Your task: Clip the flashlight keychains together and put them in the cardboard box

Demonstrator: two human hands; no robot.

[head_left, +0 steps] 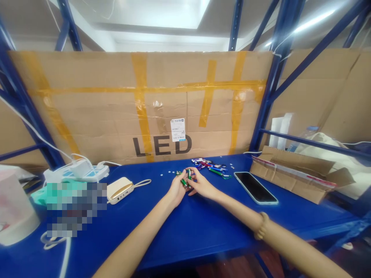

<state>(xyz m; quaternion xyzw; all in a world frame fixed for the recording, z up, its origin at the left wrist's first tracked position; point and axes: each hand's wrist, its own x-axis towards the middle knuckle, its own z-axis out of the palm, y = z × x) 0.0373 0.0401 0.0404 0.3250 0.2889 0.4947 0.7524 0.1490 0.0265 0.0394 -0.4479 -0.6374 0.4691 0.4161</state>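
Note:
Above the middle of the blue table (pixel 162 239), my two hands are close together. My left hand (pixel 176 189) is closed around a small shiny green tube (pixel 184 182) that looks like a keychain flashlight. A second green tube (pixel 189 175) of the same kind sits between the fingers of my right hand (pixel 201 184). Finer parts at the fingertips are too small to make out. Just beyond my right hand lies a pile of similar metallic tubes (pixel 206 163) in red, blue, purple and silver. One loose green tube (pixel 216 172) with a clip is at the near side of the pile.
A phone (pixel 256 188) and an open cardboard box (pixel 292 173) are on the right. To the left are a cream power bank (pixel 120 190), a white power strip (pixel 92 173) with cables and a whitish container (pixel 14 208). A large cardboard panel (pixel 116 116) stands behind.

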